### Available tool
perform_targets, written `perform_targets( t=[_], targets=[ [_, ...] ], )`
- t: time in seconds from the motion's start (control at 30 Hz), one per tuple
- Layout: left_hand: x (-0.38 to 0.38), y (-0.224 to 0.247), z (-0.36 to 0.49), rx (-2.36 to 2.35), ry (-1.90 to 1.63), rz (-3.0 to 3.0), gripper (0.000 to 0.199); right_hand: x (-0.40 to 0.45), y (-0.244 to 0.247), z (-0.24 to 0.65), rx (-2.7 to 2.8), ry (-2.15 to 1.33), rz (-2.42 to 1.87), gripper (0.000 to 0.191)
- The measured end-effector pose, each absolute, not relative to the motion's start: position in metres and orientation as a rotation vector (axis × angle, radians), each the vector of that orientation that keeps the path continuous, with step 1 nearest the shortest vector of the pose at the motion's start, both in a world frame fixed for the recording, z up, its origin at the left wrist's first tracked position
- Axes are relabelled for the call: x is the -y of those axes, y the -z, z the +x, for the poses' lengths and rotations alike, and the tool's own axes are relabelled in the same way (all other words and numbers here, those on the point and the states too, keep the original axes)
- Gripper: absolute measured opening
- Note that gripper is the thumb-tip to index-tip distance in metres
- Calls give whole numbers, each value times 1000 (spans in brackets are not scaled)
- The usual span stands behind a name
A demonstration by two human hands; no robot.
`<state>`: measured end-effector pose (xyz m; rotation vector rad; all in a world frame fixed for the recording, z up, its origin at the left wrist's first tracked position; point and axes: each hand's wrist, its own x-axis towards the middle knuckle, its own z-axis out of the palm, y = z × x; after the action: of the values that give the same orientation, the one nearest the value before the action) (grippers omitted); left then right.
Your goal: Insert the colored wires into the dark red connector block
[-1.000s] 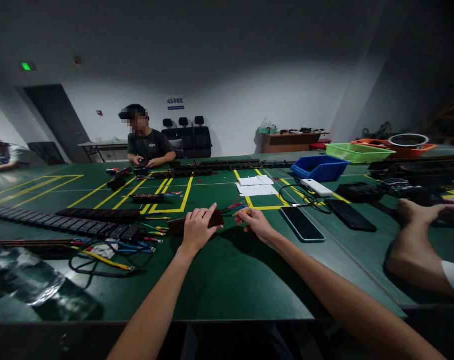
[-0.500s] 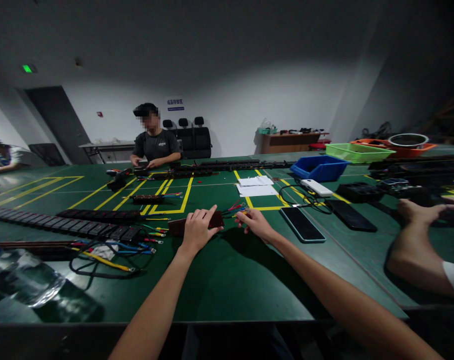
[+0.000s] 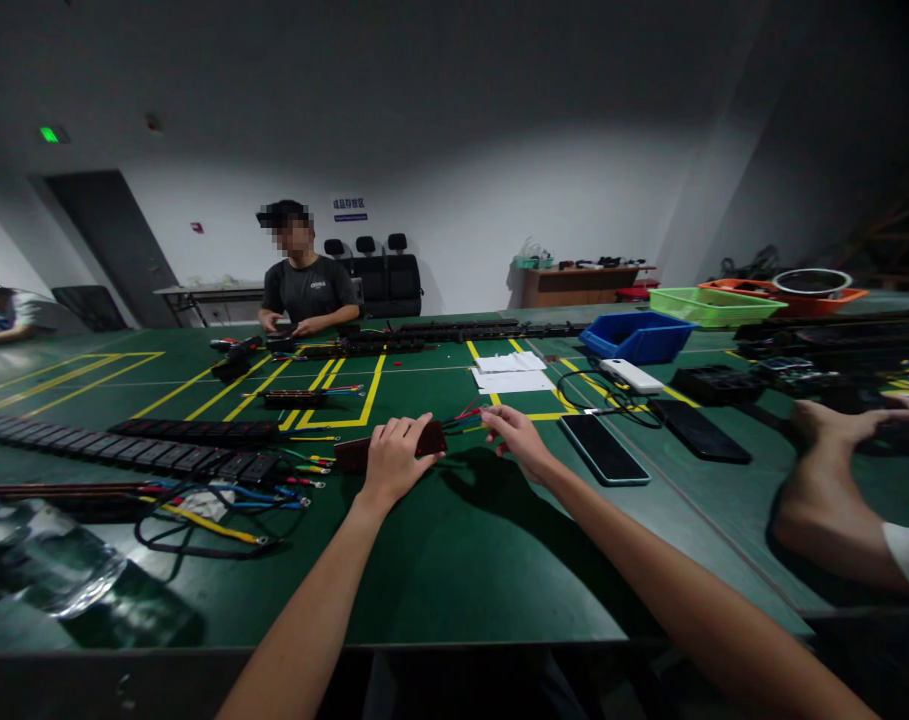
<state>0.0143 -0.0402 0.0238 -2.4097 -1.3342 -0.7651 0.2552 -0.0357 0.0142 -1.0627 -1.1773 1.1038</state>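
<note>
My left hand lies over a dark red, block-like part on the green table, its fingers wrapped over the top and the thumb along the near side. From the part's right end several thin coloured wires stick out toward my right hand. That hand is closed in a pinch on the end of a wire, which looks red or blue; the fingertips partly cover it. A yellow-green wire lies just below the pinch. My left palm hides the middle of the part.
To the left lie a long black segmented strip, cables with metal lugs and a water bottle. On the right are a phone, a white power bank, a blue bin and a co-worker's arm. Another person sits opposite.
My right hand has shifted slightly up, its fingertips moving from beside the yellow wire to the red and blue ones. The left hand stays on the part.
</note>
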Motion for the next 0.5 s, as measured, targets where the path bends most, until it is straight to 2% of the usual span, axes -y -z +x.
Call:
perform_targets(
  t=[0.33, 0.5],
  targets=[
    [41, -25, 14, 1310, 759, -2453, 63, 35, -12, 258, 1282, -1158, -1051, 25],
    [41, -25, 14, 1290, 739, -2477, 64, 36, -13, 256, 1303, -1189, -1047, 29]
  ],
)
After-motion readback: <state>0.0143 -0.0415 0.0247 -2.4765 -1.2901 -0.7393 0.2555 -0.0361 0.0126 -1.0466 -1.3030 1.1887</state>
